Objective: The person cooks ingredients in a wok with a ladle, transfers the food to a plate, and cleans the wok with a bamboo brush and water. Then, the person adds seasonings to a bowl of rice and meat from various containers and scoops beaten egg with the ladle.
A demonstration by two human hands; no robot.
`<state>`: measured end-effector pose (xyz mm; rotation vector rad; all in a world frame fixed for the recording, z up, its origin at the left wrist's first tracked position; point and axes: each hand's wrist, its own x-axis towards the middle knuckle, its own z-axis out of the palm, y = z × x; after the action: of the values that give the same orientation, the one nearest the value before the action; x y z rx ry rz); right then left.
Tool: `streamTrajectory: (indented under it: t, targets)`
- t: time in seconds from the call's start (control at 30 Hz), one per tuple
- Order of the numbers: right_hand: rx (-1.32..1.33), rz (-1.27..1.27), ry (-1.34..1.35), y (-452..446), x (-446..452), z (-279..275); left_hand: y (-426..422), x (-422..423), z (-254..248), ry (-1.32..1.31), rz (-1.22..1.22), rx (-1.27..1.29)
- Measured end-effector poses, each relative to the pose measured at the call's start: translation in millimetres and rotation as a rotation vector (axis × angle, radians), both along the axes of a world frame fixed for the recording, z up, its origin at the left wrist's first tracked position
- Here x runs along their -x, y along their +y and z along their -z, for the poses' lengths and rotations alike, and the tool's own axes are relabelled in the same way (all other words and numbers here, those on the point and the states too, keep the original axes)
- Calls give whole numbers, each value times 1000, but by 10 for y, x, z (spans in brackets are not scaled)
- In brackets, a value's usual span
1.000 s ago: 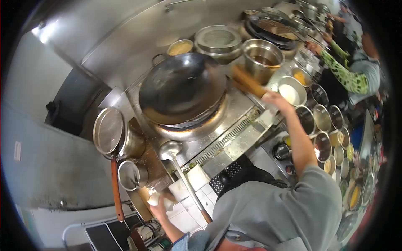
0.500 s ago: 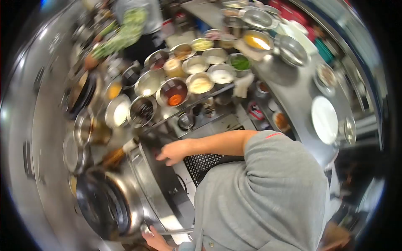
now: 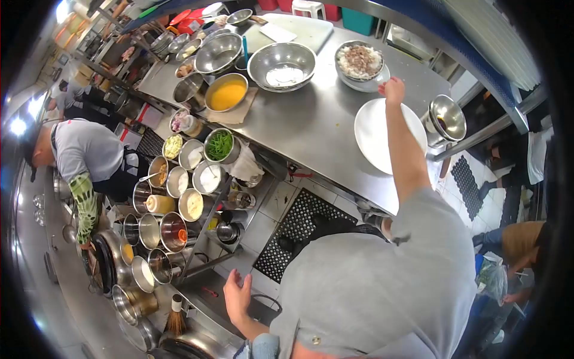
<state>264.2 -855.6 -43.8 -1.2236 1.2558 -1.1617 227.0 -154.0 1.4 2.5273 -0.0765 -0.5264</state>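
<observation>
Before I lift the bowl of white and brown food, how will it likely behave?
The bowl may feel heavy for its size, because food fills it close to the rim. It could slide if pushed, since it stands on a smooth-looking plate. If it tilts, the loose-looking brown bits on top might fall off.

Steel counter (image 3: 326, 116) — metal bowls (image 3: 272, 58), white plate (image 3: 372, 134), pale board (image 3: 308, 29) atop.

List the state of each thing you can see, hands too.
Left hand: open, empty
Right hand: at small plate, grip unclear
Rice bowl: filled, uncovered
Large white plate: flat, partly hidden
Bowl of yellow liquid: uncovered
Pot of greens: filled, uncovered
Brush: handle up, bristles down
</observation>
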Motion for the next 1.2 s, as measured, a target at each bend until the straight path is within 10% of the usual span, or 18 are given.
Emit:
streamTrajectory:
  t: [0.1, 0.17, 0.37, 0.63, 0.8, 0.97, 1.2]
  targets:
    - [-81, -415, 384, -213, 158, 124, -321, -190, -96, 0, 120, -26]
    - [476, -508, 855, 133, 252, 127, -483, -294, -56, -62, 168, 12]
    - [587, -686, 612, 2073, 941, -268, -1150, -695, 331, -142, 388, 229]
    - [721, -445, 765, 2342, 1631, 233, -2902, -1324, 390, -184, 1191, 541]
    - [798, -145, 836, 2563, 1673, 66, -4430, -1582, 458, -465, 1289, 475]
    - [-479, 187, -55, 2271, 1840, 284, -5508, -1604, 611, -565, 1259, 504]
    - [-324, -148, -429, 2097, 1801, 408, -5984, -1639, 739, -704, 1122, 186]
